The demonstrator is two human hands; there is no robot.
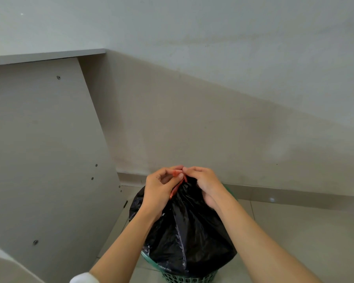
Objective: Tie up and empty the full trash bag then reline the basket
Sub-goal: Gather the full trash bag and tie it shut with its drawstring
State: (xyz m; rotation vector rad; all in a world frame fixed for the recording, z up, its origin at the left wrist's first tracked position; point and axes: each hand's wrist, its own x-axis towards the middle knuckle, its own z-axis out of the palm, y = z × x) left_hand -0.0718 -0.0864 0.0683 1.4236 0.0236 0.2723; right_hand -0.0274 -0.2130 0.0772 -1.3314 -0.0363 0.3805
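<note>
Currently, stage: tying step in progress; emptying and relining not yet done, as judged from the bag sitting in the basket.
Bag [184,227]: black plastic, gathered to a peak at the top, lower part inside the basket, skirt draped over the rim. Gathering the mouth to one point closes the opening so that the contents stay in when the bag is lifted.
Basket [184,278]: green lattice plastic, on the tiled floor near the wall, just beside a pale panel [39,150] on the left. Only the rim and a strip of wall show below the bag.
Tie [177,185]: orange-red strip at the bag neck, running from the peak down the left side of the gathered plastic. Whether a knot is formed cannot be told; the hands cover the crossing point.
Left hand [161,188]: raised at the peak, thumb and forefinger pinching the tie, the other fingers curled loosely. The pinch holds the strip taut for working.
Right hand [205,184]: opposite the left, fingertips touching it at the peak, fingers bent and pressed onto the gathered plastic and the tie end. This steadies the neck against the pull of the other hand.
Arms: both reach down and forward over the basket, so that the work stays centred above it.
Risk: thin plastic may tear if the tie is drawn hard.
Next move, as judgement: secure the knot, then lift the bag clear by the neck.
</note>
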